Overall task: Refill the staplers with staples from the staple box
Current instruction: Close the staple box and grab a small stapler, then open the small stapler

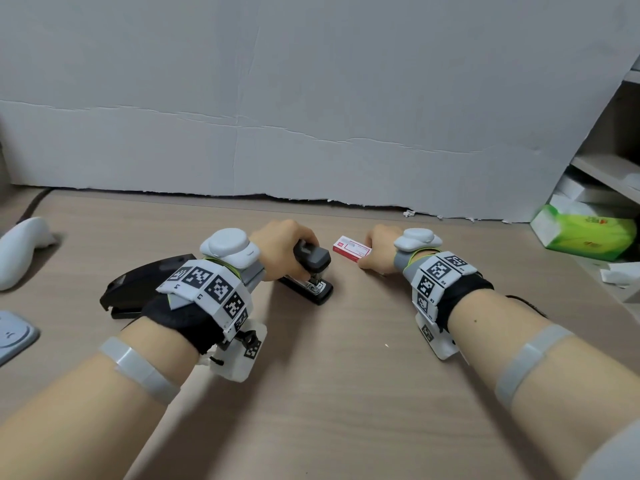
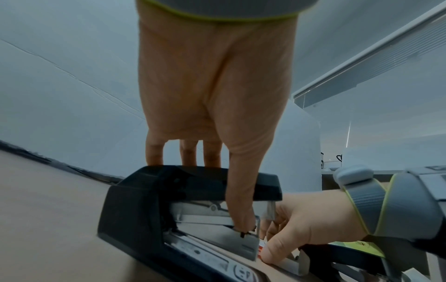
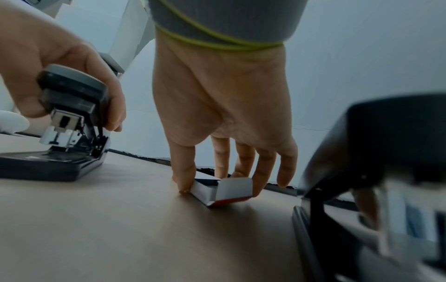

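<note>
A small black stapler stands on the wooden table, its top arm raised off the base. My left hand grips that top arm from above, the thumb reaching down onto the metal staple rail. Just to the right lies the red and white staple box. My right hand pinches the box between thumb and fingers, and its end flap stands open. The right wrist view shows the stapler at the left with the left hand over it. A second, larger black stapler lies behind my left wrist.
A grey-white board stands along the back of the table. A white curved object and a grey device lie at the left edge. A green tissue pack and shelves are at the right. A blurred dark shape fills the right wrist view's right side.
</note>
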The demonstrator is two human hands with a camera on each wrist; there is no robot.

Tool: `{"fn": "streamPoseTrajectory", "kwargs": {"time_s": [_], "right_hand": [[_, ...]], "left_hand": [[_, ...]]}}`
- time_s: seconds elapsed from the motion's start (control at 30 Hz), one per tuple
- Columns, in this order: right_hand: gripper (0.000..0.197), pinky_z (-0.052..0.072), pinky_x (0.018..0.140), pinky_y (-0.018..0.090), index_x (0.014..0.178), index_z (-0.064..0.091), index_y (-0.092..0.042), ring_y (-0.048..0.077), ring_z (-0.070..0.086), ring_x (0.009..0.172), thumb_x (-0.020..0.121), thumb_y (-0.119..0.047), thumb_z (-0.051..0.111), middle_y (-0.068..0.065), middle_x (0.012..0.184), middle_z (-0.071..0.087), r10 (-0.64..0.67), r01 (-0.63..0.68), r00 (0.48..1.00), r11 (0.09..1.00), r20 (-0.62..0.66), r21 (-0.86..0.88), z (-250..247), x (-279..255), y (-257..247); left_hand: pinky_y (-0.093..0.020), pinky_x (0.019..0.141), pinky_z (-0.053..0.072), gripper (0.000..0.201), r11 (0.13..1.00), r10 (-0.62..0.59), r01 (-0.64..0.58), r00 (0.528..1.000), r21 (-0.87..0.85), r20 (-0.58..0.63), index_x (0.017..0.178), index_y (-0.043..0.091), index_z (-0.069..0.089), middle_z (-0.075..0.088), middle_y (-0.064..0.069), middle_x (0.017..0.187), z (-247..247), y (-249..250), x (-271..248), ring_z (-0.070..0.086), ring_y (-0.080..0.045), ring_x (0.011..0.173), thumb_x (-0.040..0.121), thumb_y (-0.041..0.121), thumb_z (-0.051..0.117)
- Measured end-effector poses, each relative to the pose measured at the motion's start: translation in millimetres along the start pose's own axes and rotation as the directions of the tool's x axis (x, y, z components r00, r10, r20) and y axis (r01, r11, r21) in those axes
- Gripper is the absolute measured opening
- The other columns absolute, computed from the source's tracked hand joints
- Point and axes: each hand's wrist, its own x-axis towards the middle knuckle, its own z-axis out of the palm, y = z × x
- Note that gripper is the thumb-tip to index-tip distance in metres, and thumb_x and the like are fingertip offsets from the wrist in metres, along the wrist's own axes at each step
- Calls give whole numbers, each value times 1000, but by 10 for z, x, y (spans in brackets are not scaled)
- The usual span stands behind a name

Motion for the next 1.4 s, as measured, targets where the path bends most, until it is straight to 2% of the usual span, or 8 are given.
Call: {"fn": "streamPoseTrajectory", "kwargs": {"time_s": [0.2, 0.37, 0.53, 0.77, 0.93, 1.1, 1.27, 1.4], "right_hand": [[33, 48, 87, 40, 106, 63, -22, 30, 52, 103, 76, -36, 65, 7, 107, 55, -150, 169, 975, 980, -166, 109, -67, -239, 16], [22, 55, 75, 35, 97, 58, -22, 21, 62, 75, 77, -16, 65, 3, 94, 69, -309, 284, 951, 897, 22, 340, -80, -691, 6], [33, 37, 51, 26, 73, 48, -22, 14, 53, 59, 65, -31, 79, -5, 68, 56, -246, 231, 969, 937, 24, 263, 100, -804, 19], [26, 53, 53, 25, 79, 60, -20, 14, 61, 50, 66, -23, 82, -3, 68, 65, -221, 173, 973, 896, 71, 410, 31, -882, 119], [45, 58, 67, 34, 113, 65, -23, 13, 61, 69, 74, -37, 83, 4, 90, 67, -236, 175, 972, 735, 6, 655, -212, -918, 159], [27, 49, 71, 29, 101, 76, -11, 5, 54, 61, 82, -30, 76, 1, 84, 71, -280, 277, 955, 742, -93, 611, -333, -941, 96], [28, 54, 74, 33, 107, 74, -11, 16, 60, 67, 84, -26, 75, 1, 86, 70, -281, 252, 958, 740, -54, 623, -321, -908, 117], [26, 48, 56, 13, 109, 72, -8, 10, 59, 61, 87, -21, 72, -1, 81, 68, -302, 266, 952, 730, -52, 629, -325, -889, 114]], "left_hand": [[-33, 80, 51, 51, 1000, 30, -30, 1000, -9, 5, 112, 28, 67, 65, 2, 102, 44, 143, 57, 59, -22, 91, 65, 26, 86], [-25, 71, 39, 54, 999, 42, -43, 999, -23, -23, 117, 24, 67, 65, 2, 100, 114, 331, 89, 54, -18, 86, 66, 26, 86], [-25, 68, 38, 52, 999, 32, -34, 996, -14, -85, 116, 25, 67, 66, 2, 101, 210, 480, 33, 54, -17, 84, 67, 31, 85], [-41, 82, 58, 18, 919, -210, 128, 960, -373, -186, 99, 11, 73, 73, -9, 95, -13, 60, 11, 69, -30, 87, 89, 24, 65], [-38, 60, 62, 13, 758, -394, 346, 918, -552, 35, 93, 1, 72, 71, -22, 91, 49, -65, -50, 69, -30, 75, 93, 5, 59], [-27, 43, 58, 11, 612, -442, 389, 890, -689, 110, 97, -5, 69, 68, -20, 86, 67, -83, -39, 66, -25, 66, 92, 3, 62], [-36, 57, 61, 10, 523, -457, 451, 864, -723, 209, 84, 1, 65, 67, -19, 85, 106, -149, -2, 67, -24, 67, 93, 4, 62], [-35, 61, 62, 10, 547, -455, 447, 868, -708, 197, 85, 5, 65, 68, -18, 94, 119, -186, 24, 68, -25, 73, 92, 1, 61]]}}
